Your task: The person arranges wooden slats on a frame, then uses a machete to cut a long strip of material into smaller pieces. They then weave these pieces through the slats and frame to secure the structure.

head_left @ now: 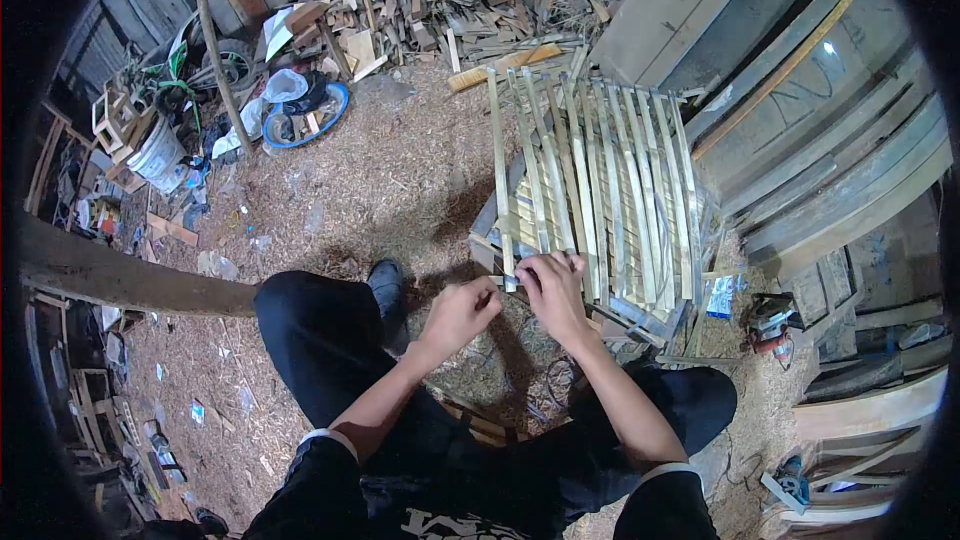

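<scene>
My left hand point(463, 316) is held in front of my knees, its fingers curled closed; what they hold, if anything, is too small to make out. Just right of it, my right hand point(553, 290) has bent fingers, with thumb and fingertips by the near end of the leftmost wooden strip point(500, 165). Whether it pinches that end or something small is hidden. Several more pale wooden strips point(615, 160) lie side by side, pointing away from me, over a stack of slats on a low stand point(485, 250).
Boards point(840, 170) lean along the right side. A red and grey power tool point(770, 325) lies on the sawdust floor point(370, 170). Wood offcuts point(440, 25) are heaped at the back, near a blue basin point(343, 100) and a white bucket point(160, 155). A thick beam point(130, 275) juts in from the left.
</scene>
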The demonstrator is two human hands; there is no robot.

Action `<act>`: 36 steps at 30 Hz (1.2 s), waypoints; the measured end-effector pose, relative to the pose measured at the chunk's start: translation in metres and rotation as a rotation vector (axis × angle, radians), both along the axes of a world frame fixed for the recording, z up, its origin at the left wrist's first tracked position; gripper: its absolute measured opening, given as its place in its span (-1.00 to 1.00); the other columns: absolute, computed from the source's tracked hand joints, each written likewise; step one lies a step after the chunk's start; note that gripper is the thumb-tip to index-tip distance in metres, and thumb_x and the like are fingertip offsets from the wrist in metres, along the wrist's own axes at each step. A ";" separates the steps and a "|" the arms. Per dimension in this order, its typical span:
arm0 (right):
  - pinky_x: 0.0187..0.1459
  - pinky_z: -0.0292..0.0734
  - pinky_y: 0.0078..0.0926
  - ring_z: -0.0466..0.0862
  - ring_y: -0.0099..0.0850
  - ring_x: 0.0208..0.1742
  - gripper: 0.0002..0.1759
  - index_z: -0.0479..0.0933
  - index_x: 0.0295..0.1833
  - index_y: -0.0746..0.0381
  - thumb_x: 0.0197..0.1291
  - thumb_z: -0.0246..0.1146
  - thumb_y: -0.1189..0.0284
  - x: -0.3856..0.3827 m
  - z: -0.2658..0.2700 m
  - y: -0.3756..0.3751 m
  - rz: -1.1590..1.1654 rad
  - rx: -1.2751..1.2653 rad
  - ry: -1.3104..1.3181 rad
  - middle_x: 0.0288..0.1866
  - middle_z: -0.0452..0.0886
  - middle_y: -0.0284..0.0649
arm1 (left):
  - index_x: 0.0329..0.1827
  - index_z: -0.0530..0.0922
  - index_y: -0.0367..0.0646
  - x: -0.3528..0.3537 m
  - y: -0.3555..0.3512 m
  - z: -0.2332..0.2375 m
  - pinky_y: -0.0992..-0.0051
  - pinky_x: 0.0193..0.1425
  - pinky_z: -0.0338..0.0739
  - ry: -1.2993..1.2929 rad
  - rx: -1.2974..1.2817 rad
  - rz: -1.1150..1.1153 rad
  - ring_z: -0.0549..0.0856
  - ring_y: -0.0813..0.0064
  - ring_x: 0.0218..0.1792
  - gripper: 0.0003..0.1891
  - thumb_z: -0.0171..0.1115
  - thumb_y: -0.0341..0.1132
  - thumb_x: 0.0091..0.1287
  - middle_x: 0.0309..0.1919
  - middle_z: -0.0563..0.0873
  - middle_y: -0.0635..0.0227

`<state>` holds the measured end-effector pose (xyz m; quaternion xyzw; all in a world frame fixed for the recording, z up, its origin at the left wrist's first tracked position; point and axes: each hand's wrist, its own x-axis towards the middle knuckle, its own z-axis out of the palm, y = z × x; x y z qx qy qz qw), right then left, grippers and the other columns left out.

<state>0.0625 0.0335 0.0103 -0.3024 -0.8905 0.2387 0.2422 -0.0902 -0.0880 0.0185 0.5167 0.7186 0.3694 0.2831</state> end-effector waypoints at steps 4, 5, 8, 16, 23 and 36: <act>0.12 0.11 -0.15 0.49 -0.30 -0.03 -0.94 0.58 -0.20 0.13 0.31 0.33 0.41 -0.004 0.001 0.000 -0.054 0.098 -0.015 -0.19 0.60 -0.33 | -0.20 0.65 -0.21 0.003 0.006 0.004 0.09 -0.24 0.62 0.121 -0.126 -0.060 0.74 -0.04 -0.36 -0.75 0.28 -0.18 0.30 -0.47 0.71 -0.01; 0.12 0.11 -0.15 0.49 -0.30 -0.03 -0.94 0.58 -0.20 0.13 0.31 0.33 0.41 -0.005 0.002 0.001 -0.053 0.098 -0.013 -0.19 0.60 -0.33 | -0.22 0.65 -0.21 0.005 0.007 -0.002 0.07 -0.23 0.63 0.161 -0.112 -0.078 0.74 -0.05 -0.36 -0.75 0.29 -0.17 0.29 -0.47 0.71 -0.01; 0.08 0.09 -0.15 0.46 -0.28 0.00 -0.92 0.57 -0.22 0.15 0.26 0.35 0.42 -0.009 -0.002 0.002 -0.094 0.110 -0.026 -0.16 0.55 -0.31 | -0.26 0.63 -0.21 0.003 0.007 -0.003 0.04 -0.22 0.61 0.219 -0.077 -0.107 0.74 -0.07 -0.34 -0.73 0.30 -0.15 0.28 -0.47 0.71 0.01; 0.10 0.21 -0.22 0.53 -0.25 -0.04 -0.86 0.59 -0.18 0.19 0.20 0.41 0.46 -0.005 -0.010 0.010 -0.080 -0.011 0.046 -0.13 0.60 -0.25 | -0.29 0.63 -0.19 0.002 0.002 0.004 0.08 -0.27 0.62 0.307 -0.065 -0.149 0.76 0.01 -0.35 -0.78 0.33 -0.19 0.26 -0.46 0.73 0.11; 0.11 0.33 -0.25 0.58 -0.29 -0.02 -0.86 0.68 -0.11 0.19 0.23 0.40 0.43 0.011 0.023 0.007 0.000 -0.032 0.007 -0.08 0.63 -0.26 | -0.26 0.70 -0.14 -0.003 0.006 0.021 0.23 -0.22 0.60 0.262 0.112 0.087 0.71 0.18 -0.36 -0.82 0.43 -0.23 0.20 -0.43 0.72 0.23; 0.15 0.29 -0.21 0.53 -0.28 0.07 -0.77 0.69 -0.03 0.23 0.22 0.36 0.39 0.004 0.019 -0.008 0.120 0.138 -0.160 -0.05 0.62 -0.24 | -0.18 0.76 -0.05 0.001 0.020 -0.004 0.28 0.09 0.35 0.513 0.235 0.006 0.58 0.33 -0.05 -0.80 0.46 -0.25 0.14 -0.26 0.69 0.42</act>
